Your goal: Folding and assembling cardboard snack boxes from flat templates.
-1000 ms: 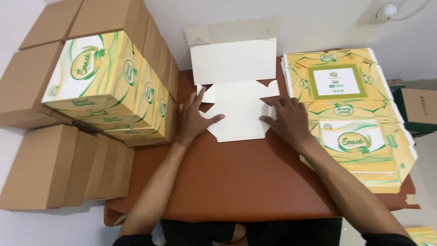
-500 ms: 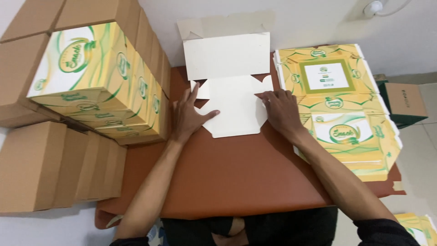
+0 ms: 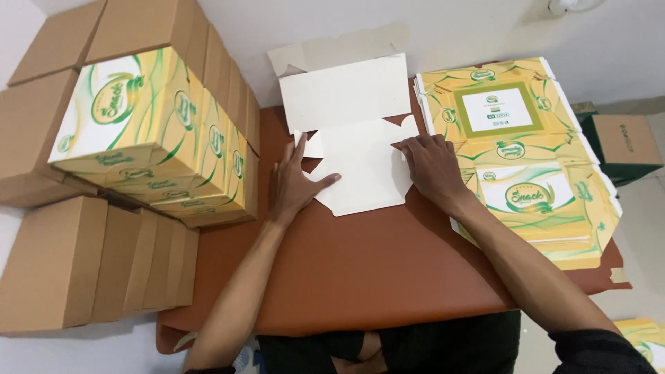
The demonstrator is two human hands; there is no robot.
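Note:
A flat white cardboard box blank (image 3: 357,149) lies plain side up on the brown table (image 3: 360,270), its far panel reaching the wall. My left hand (image 3: 294,183) presses flat on the blank's left flap, thumb stretched onto the middle panel. My right hand (image 3: 433,170) lies palm down on the blank's right edge, fingers on the side flap. Neither hand grips anything.
A stack of flat printed yellow-and-green box blanks (image 3: 526,159) lies on the table's right side. Assembled printed boxes (image 3: 149,138) are piled at left, beside plain brown cardboard boxes (image 3: 90,266). A green and brown carton (image 3: 623,145) sits on the floor at far right.
Both hands stay on the white blank, folding its side flaps inward. The view has shifted slightly; the blank and hands keep their place.

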